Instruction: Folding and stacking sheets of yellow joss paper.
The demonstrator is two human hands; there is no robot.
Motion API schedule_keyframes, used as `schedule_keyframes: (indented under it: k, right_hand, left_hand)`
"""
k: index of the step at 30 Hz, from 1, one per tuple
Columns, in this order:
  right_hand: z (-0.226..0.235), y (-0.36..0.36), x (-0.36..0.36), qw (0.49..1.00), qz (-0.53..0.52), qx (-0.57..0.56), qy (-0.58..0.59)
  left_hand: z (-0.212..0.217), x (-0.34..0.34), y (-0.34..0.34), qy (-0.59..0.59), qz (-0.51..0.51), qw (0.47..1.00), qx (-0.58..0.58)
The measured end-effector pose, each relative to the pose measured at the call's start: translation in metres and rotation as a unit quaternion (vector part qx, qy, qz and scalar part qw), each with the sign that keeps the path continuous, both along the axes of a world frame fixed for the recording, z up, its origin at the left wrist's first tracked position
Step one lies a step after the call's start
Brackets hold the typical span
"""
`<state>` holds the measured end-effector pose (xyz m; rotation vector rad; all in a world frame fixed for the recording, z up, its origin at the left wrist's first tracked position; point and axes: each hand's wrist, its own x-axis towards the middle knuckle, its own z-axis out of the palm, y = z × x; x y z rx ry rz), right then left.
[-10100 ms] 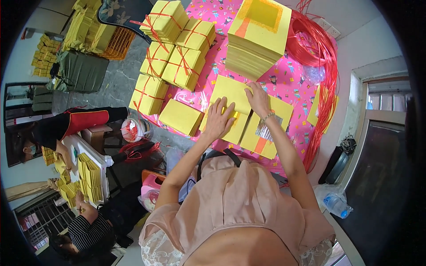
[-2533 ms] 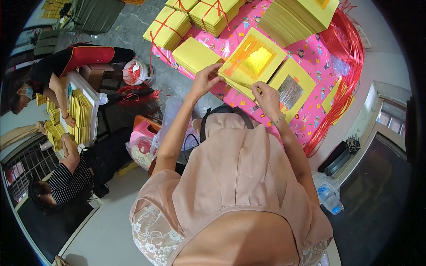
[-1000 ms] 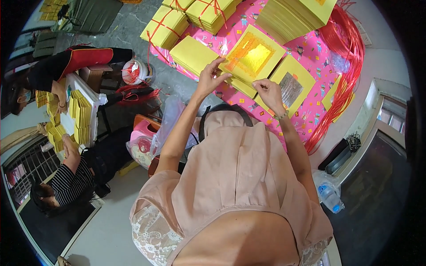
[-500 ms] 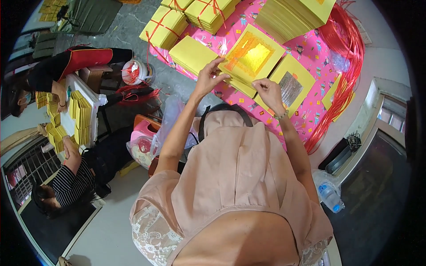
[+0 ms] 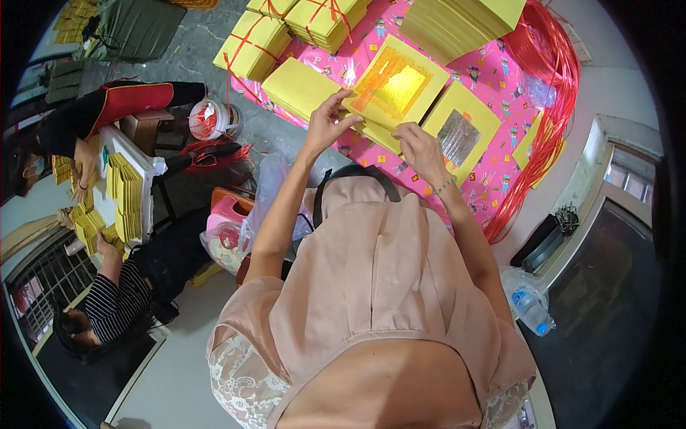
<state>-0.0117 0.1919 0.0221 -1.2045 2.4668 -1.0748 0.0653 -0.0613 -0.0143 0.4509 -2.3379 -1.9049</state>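
Yellow joss paper sheets with a gold and orange foil square [image 5: 397,87] lie in a low stack in front of me. My left hand [image 5: 329,123] is at the stack's left corner, thumb and fingers apart, fingertips touching the edge. At the near right corner, my right hand [image 5: 423,151] is closed in a pinch on the near edge of the paper. Just right of the stack, partly behind my right hand, lies yellow paper with a silver foil square [image 5: 459,136]. A plain yellow paper stack [image 5: 304,87] sits to the left.
Bundles tied with red string [image 5: 254,44] and a tall yellow stack [image 5: 464,28] stand on the pink patterned tablecloth [image 5: 493,193]. Red strands [image 5: 561,107] hang at the right. Two people work at a white table [image 5: 146,182] on the left, near a white bucket [image 5: 214,118].
The view has shifted slightly, so the table things sit a little further left and up. My right hand's fingers have moved along the paper's near edge; my left hand stays at its corner.
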Motion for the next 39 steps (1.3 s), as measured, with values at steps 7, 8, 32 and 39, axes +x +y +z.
schedule_keyframes:
  k: [7,8,32,39]
  right_hand:
    - [0.007,0.0,0.0,1.0,0.005,0.002,-0.008]
    - [0.005,0.001,-0.001,1.0,0.005,0.002,-0.023]
    - [-0.001,0.004,-0.014,0.998,0.062,0.012,-0.025]
    - [0.0,0.002,-0.011,1.0,0.011,0.01,-0.021]
  left_hand:
    - [0.004,0.001,0.004,0.01,-0.003,1.0,0.022]
    - [0.004,0.002,0.004,0.01,-0.003,1.0,0.023]
    - [0.002,0.003,0.0,-0.003,0.0,1.0,0.02]
    - [0.029,-0.007,0.008,-0.017,-0.007,0.988,-0.154]
